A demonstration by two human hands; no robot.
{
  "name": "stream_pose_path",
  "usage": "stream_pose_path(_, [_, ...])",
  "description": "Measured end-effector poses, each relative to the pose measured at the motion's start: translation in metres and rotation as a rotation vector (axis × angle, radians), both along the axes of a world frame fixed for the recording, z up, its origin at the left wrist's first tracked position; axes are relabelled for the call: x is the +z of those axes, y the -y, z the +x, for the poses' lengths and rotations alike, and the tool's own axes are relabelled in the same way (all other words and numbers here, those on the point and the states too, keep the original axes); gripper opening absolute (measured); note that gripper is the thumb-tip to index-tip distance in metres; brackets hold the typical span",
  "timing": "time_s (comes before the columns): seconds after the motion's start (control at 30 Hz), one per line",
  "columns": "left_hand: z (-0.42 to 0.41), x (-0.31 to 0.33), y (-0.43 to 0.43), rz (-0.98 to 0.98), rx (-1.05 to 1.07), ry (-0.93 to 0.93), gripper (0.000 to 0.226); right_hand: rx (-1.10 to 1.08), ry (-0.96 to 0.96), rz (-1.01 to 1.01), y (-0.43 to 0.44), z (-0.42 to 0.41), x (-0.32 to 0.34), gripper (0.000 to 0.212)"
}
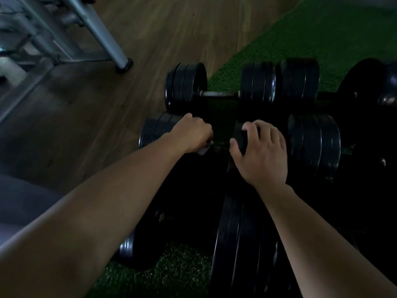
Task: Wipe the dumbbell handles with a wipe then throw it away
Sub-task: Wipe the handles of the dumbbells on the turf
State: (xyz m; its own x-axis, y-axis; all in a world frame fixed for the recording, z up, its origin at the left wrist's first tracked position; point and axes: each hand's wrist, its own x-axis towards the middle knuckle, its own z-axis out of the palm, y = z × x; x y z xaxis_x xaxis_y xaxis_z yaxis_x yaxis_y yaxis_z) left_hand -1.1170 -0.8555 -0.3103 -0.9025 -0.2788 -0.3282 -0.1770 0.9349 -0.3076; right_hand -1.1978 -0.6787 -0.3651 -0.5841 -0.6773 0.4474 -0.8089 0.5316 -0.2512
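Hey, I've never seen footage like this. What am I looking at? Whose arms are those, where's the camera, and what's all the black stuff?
There is no machine here. This is one picture from a camera worn on a person's head, looking down at their own bare arms. The black things are dumbbells lying on green turf, next to a wooden floor. The left hand is curled round a white wipe, of which only a corner shows, at the handle of the near dumbbell. That handle is too dark to make out. The right hand grips what seems to be the same dumbbell's other weight, probably to steady it. Behind lies a far dumbbell with a bare metal handle. A grey metal frame stands at the upper left.
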Motion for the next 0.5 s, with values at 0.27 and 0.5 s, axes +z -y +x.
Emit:
stream_pose_path(0.27, [-0.0013,0.0014,0.0104,-0.049,0.038,0.108,0.020,-0.007,0.028,0.117,0.0001,0.0011,0.0040,0.061])
stream_pose_path(0.5, [-0.0022,0.0017,0.0111,-0.062,-0.071,0.075,0.021,-0.011,0.035,0.115,0.0004,0.0025,0.0042,0.061])
